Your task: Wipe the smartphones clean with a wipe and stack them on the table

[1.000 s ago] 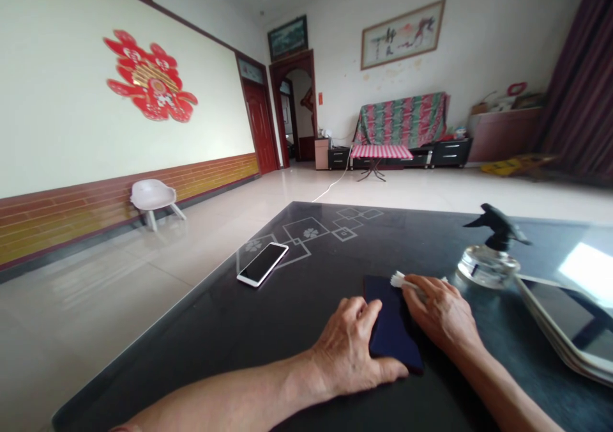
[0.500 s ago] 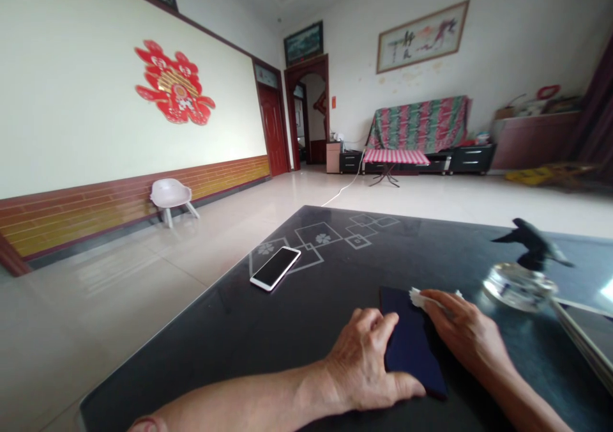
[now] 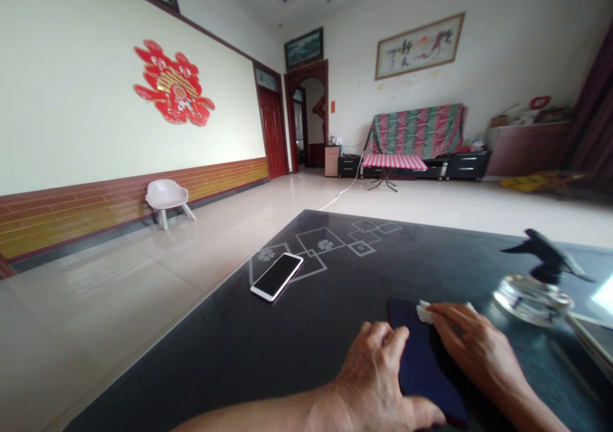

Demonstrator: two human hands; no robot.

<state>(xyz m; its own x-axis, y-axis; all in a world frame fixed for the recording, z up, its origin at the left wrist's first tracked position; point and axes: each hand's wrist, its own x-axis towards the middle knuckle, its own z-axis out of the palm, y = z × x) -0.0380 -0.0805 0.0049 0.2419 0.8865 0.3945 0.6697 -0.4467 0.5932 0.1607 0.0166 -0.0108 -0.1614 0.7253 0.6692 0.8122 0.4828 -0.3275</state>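
A dark blue, flat rectangular thing point(image 3: 424, 362), perhaps a notebook or folder, lies on the black tabletop. My left hand point(image 3: 383, 374) grips it along its left side, with the thumb stretched over its near end and the other fingers curled at the edge. In my right hand point(image 3: 472, 336) is a crumpled white tissue point(image 3: 423, 312), pressed down at the far right part of the blue thing. The palm covers most of that tissue.
A white-edged phone point(image 3: 278, 277) lies on the table point(image 3: 335, 317) beyond my left hand. To the right stands a clear spray bottle point(image 3: 532, 301) with a black trigger head, beside a flat stack point(image 3: 591, 342). A small pale chair point(image 3: 166, 195) is by the wall.
The view has shifted slightly, so the table and hands appear lower. My left hand still holds the blue thing, and the right still presses the tissue near its far end.
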